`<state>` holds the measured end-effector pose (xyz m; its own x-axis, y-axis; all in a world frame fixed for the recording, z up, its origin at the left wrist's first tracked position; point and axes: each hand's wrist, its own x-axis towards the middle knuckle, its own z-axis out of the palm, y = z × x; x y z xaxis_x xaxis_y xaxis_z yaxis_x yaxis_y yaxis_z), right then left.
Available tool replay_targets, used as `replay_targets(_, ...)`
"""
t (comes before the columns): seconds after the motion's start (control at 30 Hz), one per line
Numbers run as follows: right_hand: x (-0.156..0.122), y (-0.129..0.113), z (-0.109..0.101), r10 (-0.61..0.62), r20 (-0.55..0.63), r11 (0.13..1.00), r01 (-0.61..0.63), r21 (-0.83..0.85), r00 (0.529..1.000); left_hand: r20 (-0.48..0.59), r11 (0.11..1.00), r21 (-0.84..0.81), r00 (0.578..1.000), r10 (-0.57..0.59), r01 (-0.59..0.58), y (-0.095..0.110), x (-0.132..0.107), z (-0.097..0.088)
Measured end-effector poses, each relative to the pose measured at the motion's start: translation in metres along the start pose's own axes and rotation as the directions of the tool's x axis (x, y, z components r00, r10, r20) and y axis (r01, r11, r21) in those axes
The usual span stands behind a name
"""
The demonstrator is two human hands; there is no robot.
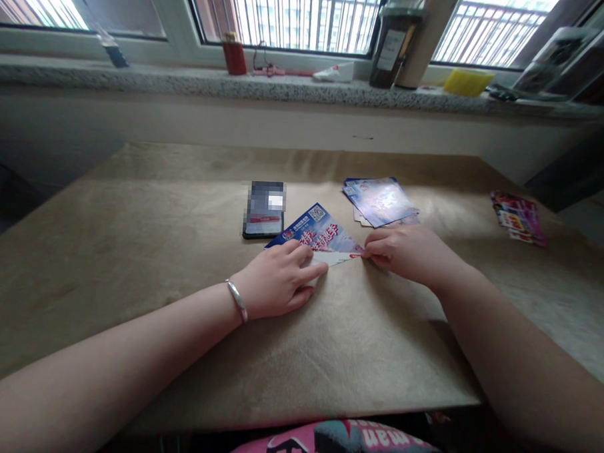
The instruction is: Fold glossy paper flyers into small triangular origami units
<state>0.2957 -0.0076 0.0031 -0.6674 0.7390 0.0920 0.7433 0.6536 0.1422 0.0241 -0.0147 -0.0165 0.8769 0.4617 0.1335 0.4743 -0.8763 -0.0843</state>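
A blue printed leaflet (326, 235) with red lettering and a QR code lies on the table, its near edge folded so that a white strip shows. My left hand (280, 279), a silver bangle at its wrist, rests on the left part of this fold with fingers stretched out and slightly apart. At the leaflet's right corner, the thumb and fingers of my right hand (401, 251) are pinched together on the paper. Just beyond the leaflet's left end lies a dark phone (264, 210), its screen blurred out. Beyond my right hand is a pile of similar printed sheets (382, 200).
Several colourful cards (518, 218) lie at the right side of the brown table (131, 246). Along the stone windowsill (173, 80) stand a red container (234, 55), a dark lidded jar (392, 47) and a yellow roll (467, 81). The table's near edge meets my lap.
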Motion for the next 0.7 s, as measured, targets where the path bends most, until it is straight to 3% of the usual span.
replay_targets(0.7,-0.0043,0.004,-0.0019,0.027,0.014,1.0,-0.027,0.006,1.0,-0.009,1.0,-0.017,1.0,0.007,-0.007,0.0001,-0.0003,-0.0006)
